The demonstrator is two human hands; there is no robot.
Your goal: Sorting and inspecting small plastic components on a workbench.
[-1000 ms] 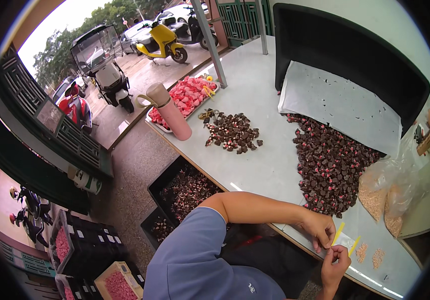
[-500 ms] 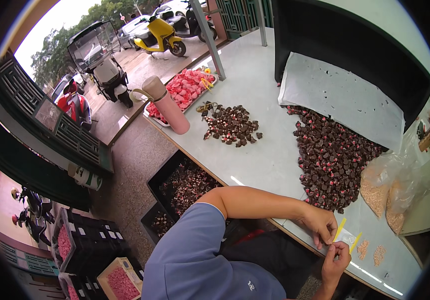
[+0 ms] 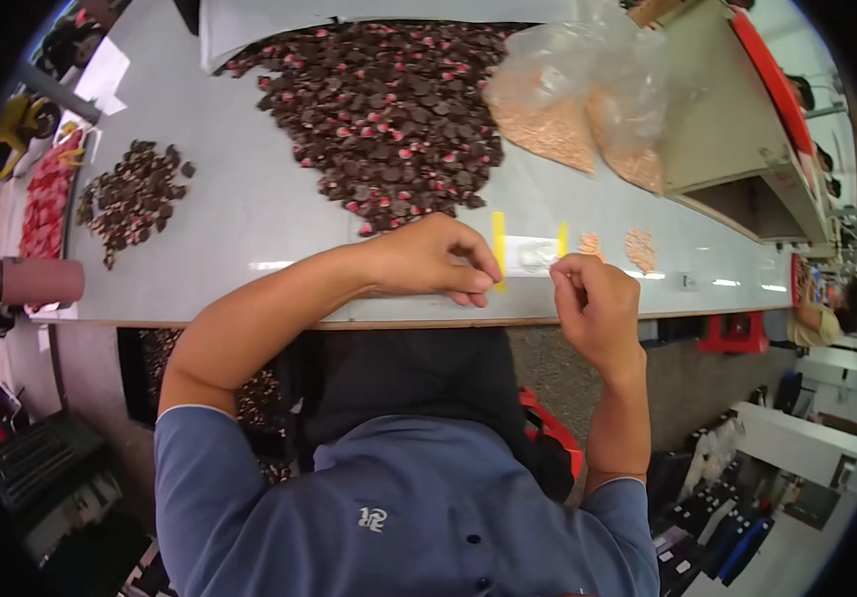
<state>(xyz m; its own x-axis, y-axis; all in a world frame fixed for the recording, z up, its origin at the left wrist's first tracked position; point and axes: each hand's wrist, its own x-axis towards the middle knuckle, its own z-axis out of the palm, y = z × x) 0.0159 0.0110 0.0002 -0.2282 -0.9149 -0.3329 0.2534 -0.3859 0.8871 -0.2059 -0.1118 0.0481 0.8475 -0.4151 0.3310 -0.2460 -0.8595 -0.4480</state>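
Observation:
My left hand (image 3: 433,261) is over the table's near edge, its fingers curled and pinched beside a yellow tape strip (image 3: 498,239). My right hand (image 3: 600,306) is also closed, thumb against forefinger, just below a second yellow strip (image 3: 562,237). What either pinch holds is too small to make out. Between the strips lies a white patch (image 3: 518,245) with a clear shiny piece (image 3: 540,257) on it. To the right of it are a small pile of tiny pinkish-tan pieces (image 3: 591,245) and another pile of the same (image 3: 641,251).
Beyond my hands spreads a large heap of dark brown pieces with pink spots (image 3: 399,129). Clear plastic bags of tan pieces (image 3: 548,124) stand beside it. Leftward are a smaller dark heap (image 3: 135,194), a pink bottle (image 3: 42,282) and a tray of pink pieces (image 3: 47,199).
My view has swung to the right and now faces the table squarely. Both hands stay closed at the yellow strips, with a wider gap between them than before.

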